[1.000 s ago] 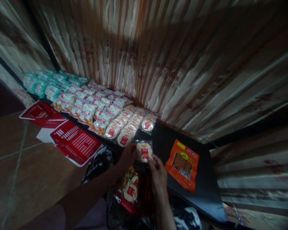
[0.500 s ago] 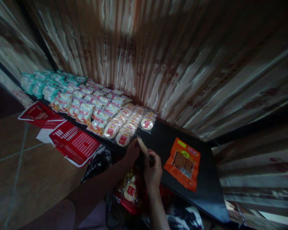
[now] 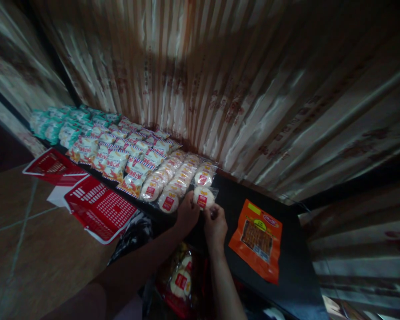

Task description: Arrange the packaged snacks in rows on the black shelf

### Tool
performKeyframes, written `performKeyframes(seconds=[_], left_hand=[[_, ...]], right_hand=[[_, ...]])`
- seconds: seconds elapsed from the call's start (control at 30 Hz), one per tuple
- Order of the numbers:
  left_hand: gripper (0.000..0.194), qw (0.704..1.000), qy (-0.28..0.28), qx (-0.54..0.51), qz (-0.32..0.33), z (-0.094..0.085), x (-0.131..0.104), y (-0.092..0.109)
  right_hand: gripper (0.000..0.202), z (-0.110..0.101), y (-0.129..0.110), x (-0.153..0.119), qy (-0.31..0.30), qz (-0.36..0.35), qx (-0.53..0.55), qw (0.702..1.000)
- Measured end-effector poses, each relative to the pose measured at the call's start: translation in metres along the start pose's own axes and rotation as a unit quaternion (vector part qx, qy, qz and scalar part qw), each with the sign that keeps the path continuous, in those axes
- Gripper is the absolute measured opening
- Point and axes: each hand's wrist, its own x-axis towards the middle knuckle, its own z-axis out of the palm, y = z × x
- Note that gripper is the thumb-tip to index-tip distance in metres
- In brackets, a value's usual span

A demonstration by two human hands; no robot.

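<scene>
Between my two hands is a round white rice cracker packet [image 3: 204,198] in clear wrap with a red label. My left hand [image 3: 187,214] pinches its lower left edge, and my right hand [image 3: 216,222] pinches its lower right. It lies face up at the near end of a short third row, just below another cracker packet [image 3: 203,178]. Two longer rows of overlapping cracker packets [image 3: 169,202] run along my left hand's far side. Below my forearms, a red bag [image 3: 180,284] holds more of these packets.
On the black table [image 3: 226,191], an orange snack pouch [image 3: 257,240] lies to the right. White-and-blue snack bags [image 3: 111,162] and green snack bags [image 3: 58,126] stand in rows at left. Red baskets [image 3: 103,206] sit on the floor. A pleated curtain [image 3: 200,80] hangs behind.
Both hands have moved the cracker packet up to the third row. It has turned from edge-on to face up. The view has shifted slightly.
</scene>
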Motion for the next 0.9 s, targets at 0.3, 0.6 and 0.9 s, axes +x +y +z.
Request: performKeyframes(seconds=[0.3,0.6,0.9], left_hand=[[0.043,0.973,0.065,0.177,0.137,0.011,0.008,-0.008],[0.038,0.931,0.131,0.232,0.251,0.028,0.029,-0.038],[0.031,0.885,0.147,0.285,0.339,0.036,0.032,-0.046]], right_hand=[[0.042,0.011,-0.003,0.022,-0.015,-0.001,-0.206,0.978],[0.036,0.019,-0.006,0.037,-0.023,-0.033,-0.272,0.961],[0.035,0.022,-0.005,0.045,-0.039,-0.021,-0.274,0.961]])
